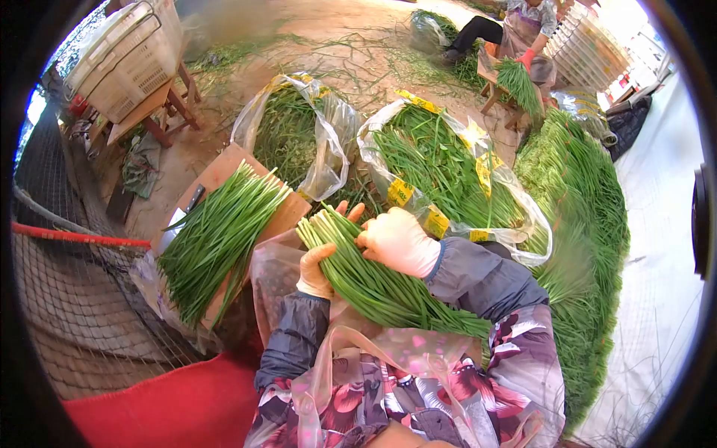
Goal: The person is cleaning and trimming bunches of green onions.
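Note:
A thick bundle of garlic chives (388,287) lies slantwise over my lap, its pale cut ends up and to the left. My left hand (317,270), in a pale glove, wraps the bundle near those ends, thumb on the near side and fingertips on the far side. From the right, my gloved right hand (399,240) grips the bundle's upper side with bent fingers; its fingertips are partly hidden. Left of my hands, a second pile of chives (224,235) rests on a wooden board (287,218). Beside that pile lies a knife (196,197) with a black handle, partly covered.
Two plastic bags, one (336,142) at centre and one (388,179) with yellow labels, hold loose greens. A long heap of chives (590,201) lines the right. Plastic crates (123,63) stand at upper left. Another person (515,33) sits at upper right holding chives.

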Action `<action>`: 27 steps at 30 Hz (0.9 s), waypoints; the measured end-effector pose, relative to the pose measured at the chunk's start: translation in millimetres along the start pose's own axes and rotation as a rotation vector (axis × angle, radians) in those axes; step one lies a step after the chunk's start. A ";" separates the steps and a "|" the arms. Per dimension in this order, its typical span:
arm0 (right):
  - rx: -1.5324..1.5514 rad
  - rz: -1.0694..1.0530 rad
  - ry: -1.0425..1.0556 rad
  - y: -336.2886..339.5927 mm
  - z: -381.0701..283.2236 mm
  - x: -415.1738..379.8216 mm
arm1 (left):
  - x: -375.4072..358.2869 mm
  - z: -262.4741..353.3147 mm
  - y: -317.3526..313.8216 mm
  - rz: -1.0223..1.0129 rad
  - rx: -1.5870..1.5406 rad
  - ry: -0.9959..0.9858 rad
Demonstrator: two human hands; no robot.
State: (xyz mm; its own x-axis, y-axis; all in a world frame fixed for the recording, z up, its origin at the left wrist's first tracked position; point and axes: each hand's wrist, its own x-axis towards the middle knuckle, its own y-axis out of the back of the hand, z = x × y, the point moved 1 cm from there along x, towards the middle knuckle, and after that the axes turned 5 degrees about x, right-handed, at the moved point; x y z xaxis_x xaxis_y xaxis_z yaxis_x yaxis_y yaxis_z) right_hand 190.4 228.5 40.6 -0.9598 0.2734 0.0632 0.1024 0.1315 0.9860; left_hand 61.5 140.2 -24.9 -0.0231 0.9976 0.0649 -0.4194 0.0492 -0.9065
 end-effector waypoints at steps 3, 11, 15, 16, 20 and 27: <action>0.126 -0.131 -0.083 1.9 -3.1 0.8 | 0.4 -2.2 4.7 -0.001 -0.008 0.002; 1.212 -0.190 -0.391 6.5 25.1 -26.5 | 1.7 0.4 14.1 -0.041 0.031 -0.008; 1.293 -0.415 -0.451 32.5 27.3 -53.1 | -1.4 -1.3 21.2 -0.014 -0.007 -0.001; 1.312 -0.379 -0.541 38.1 39.9 -61.5 | -1.9 -1.4 22.2 -0.008 -0.008 -0.005; 0.063 -0.267 -0.704 17.2 66.6 -48.8 | -4.2 2.8 21.0 0.009 0.020 0.010; 1.243 -0.210 -0.553 -35.8 18.5 -13.2 | -10.9 4.3 32.7 0.179 0.178 -0.033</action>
State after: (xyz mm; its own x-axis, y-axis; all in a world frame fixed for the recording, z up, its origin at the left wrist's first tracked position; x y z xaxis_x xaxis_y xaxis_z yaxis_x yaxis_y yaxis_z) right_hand 204.3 237.8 1.6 -0.7880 0.4444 -0.4262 0.4149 0.8946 0.1658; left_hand 44.1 130.7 -53.5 -0.1400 0.9874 -0.0742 -0.5589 -0.1406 -0.8173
